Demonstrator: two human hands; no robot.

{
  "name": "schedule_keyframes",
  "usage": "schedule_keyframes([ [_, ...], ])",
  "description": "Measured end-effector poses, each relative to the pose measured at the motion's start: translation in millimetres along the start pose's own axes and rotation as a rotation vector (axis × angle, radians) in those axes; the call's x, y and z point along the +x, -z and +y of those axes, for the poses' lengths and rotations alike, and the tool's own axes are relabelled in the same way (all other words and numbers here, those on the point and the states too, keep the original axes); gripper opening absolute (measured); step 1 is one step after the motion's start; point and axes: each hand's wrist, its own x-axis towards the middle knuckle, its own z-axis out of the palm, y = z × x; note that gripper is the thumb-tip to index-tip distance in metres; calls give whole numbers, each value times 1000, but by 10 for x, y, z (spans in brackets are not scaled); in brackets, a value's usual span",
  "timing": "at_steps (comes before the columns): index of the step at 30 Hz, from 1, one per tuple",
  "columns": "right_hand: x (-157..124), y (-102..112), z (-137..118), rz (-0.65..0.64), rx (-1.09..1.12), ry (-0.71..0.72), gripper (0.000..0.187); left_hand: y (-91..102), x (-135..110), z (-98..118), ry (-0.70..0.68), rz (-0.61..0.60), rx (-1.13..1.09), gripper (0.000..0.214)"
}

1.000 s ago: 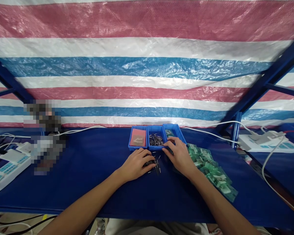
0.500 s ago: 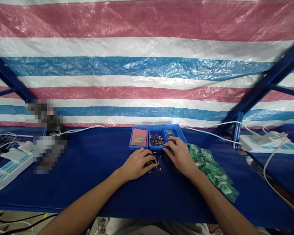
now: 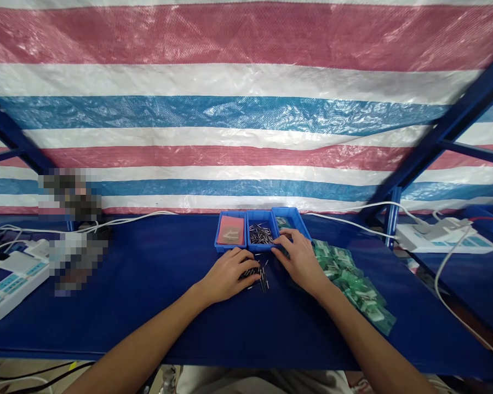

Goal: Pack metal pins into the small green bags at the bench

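My left hand (image 3: 228, 276) is cupped over a loose pile of thin dark metal pins with shiny tips (image 3: 263, 282) on the blue table. Its thumb and fingers are apart, with part of the pile showing between them. My right hand (image 3: 299, 260) has its fingers spread at the front of the right blue bin (image 3: 298, 219), which holds small green bags. More pins (image 3: 261, 235) fill the middle bin. In the left bin lie a pink sheet (image 3: 235, 224) and a small clear bag with pale pieces (image 3: 230, 235). My right hand's fingertips are partly hidden.
Green packets (image 3: 353, 282) lie heaped right of my right forearm. White power strips stand at the left (image 3: 12, 290) and right (image 3: 447, 238), with cables along the back. A striped sheet (image 3: 246, 115) hangs behind the table (image 3: 156, 262). A blurred-out patch covers something at the left.
The view has shifted slightly, so things sit a little further left. Both hands stay in nearly the same place over the pile and at the bins.
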Motion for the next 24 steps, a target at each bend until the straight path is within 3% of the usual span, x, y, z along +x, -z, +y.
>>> schedule_keyframes([
  [24, -24, 24, -34, -6, -6, -13, 22, -7, -22, -23, 11, -33, -8, 35],
])
